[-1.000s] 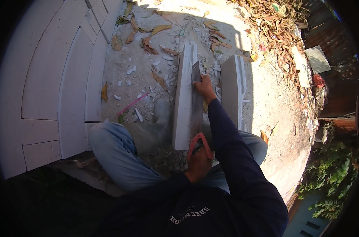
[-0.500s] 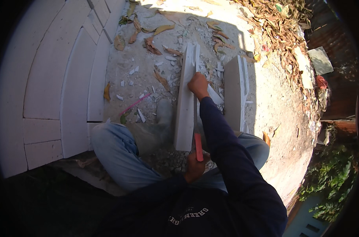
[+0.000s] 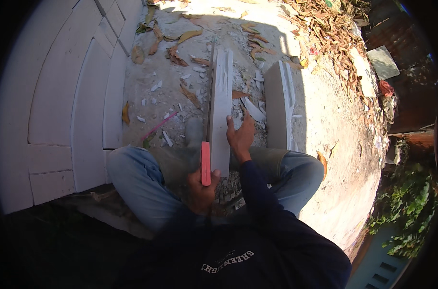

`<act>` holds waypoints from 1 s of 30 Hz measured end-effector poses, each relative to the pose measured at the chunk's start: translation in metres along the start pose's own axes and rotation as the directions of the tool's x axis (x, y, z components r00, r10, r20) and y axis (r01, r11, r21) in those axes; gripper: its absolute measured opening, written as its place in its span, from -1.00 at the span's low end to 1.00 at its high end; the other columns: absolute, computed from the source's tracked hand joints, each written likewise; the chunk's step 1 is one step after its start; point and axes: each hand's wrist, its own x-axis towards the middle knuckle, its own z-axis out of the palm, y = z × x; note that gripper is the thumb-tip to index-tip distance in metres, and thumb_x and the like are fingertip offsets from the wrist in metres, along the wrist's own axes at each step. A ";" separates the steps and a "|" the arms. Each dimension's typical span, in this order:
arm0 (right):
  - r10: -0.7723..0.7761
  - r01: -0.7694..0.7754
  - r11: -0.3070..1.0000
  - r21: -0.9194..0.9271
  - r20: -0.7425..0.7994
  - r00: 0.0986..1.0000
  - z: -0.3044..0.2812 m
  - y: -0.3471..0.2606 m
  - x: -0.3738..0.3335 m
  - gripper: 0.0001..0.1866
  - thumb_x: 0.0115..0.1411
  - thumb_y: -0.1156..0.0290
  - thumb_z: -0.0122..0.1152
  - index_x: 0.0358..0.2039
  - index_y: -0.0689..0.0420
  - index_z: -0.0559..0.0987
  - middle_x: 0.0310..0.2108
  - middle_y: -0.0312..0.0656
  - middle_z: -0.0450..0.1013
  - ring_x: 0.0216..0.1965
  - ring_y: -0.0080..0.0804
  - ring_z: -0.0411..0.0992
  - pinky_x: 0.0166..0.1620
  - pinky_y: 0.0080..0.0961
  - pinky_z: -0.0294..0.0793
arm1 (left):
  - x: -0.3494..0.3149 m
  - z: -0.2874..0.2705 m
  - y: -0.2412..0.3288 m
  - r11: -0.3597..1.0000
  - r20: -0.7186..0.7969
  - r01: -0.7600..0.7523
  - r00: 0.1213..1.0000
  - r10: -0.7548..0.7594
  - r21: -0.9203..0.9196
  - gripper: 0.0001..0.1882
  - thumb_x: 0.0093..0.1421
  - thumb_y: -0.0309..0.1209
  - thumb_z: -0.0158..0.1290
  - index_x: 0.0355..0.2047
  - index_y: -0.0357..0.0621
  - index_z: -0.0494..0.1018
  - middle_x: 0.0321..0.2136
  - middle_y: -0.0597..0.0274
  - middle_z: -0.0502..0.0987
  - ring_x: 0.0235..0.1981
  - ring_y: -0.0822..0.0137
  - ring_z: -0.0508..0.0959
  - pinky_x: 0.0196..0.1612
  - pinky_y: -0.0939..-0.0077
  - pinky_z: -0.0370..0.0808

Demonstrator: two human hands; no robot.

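A long pale grey block (image 3: 222, 101) stands on edge between my knees, its upper face rough and chipped toward the far end. My left hand (image 3: 202, 192) is closed round the red handle of a hand saw (image 3: 206, 161). The saw's thin blade runs away from me along the block's left side, partly hidden by it. Beside the block's right edge is my right hand (image 3: 241, 137), thumb and fingers apart, the thumb at the block's edge. Whether it presses on the block I cannot tell.
A second grey block (image 3: 279, 106) with a chipped edge stands to the right. White chips and dry leaves (image 3: 175, 57) litter the ground. A pink stick (image 3: 160, 126) lies left of the block. Stacked pale blocks (image 3: 55, 91) form a wall at left.
The saw, in my left hand, has gone from the block's right side to its left. My right hand has come off the block's upper part, moved nearer me and opened.
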 end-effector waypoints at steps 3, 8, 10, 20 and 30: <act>0.007 0.043 0.968 -0.246 0.198 0.980 -0.005 0.000 -0.101 0.16 -0.01 -0.07 0.48 0.41 0.27 0.06 0.18 0.35 0.21 0.12 0.29 0.28 0.12 0.06 0.34 | 0.034 -0.035 0.019 0.999 -0.018 -0.031 0.999 0.030 -0.023 -0.76 0.29 -0.37 0.18 -0.47 -0.24 0.46 -0.64 0.41 0.40 -0.54 0.60 0.33 -0.48 0.52 0.29; 0.091 0.034 0.950 -0.309 0.380 0.921 -0.008 -0.009 -0.135 0.19 -0.04 0.16 0.45 0.46 0.18 -0.09 0.16 0.36 0.16 0.11 0.32 0.27 0.07 0.03 0.43 | 0.068 -0.057 0.022 0.994 -0.038 -0.109 0.993 0.107 -0.033 -0.69 0.30 -0.39 0.16 -0.57 -0.20 0.39 -0.71 0.46 0.34 -0.67 0.61 0.29 -0.60 0.55 0.20; 0.062 0.044 0.962 -0.269 0.373 0.926 -0.004 -0.002 -0.132 0.17 -0.05 0.25 0.42 0.47 0.17 -0.10 0.15 0.36 0.16 0.11 0.33 0.27 0.03 0.02 0.47 | 0.064 -0.055 0.020 0.993 -0.055 -0.095 0.994 0.091 -0.070 -0.70 0.31 -0.39 0.16 -0.56 -0.17 0.38 -0.73 0.46 0.34 -0.72 0.61 0.29 -0.64 0.56 0.19; 0.036 0.034 0.977 -0.212 0.321 0.946 0.007 0.004 -0.132 0.14 -0.07 0.32 0.39 0.45 0.18 -0.07 0.09 0.31 0.18 0.07 0.34 0.28 -0.07 0.05 0.49 | 0.057 -0.043 0.014 0.979 -0.018 0.031 0.999 -0.035 -0.203 -0.70 0.31 -0.38 0.16 -0.56 -0.10 0.37 -0.75 0.44 0.35 -0.80 0.57 0.31 -0.72 0.59 0.19; -0.093 0.135 0.975 -0.179 0.228 0.969 0.031 0.004 -0.078 0.08 -0.08 0.32 0.38 0.43 0.17 0.04 0.05 0.23 0.20 0.03 0.29 0.31 -0.12 0.09 0.49 | 0.050 -0.039 0.007 0.994 0.086 0.089 0.993 -0.083 -0.069 -0.71 0.30 -0.37 0.17 -0.54 -0.19 0.44 -0.70 0.46 0.36 -0.63 0.60 0.33 -0.56 0.54 0.23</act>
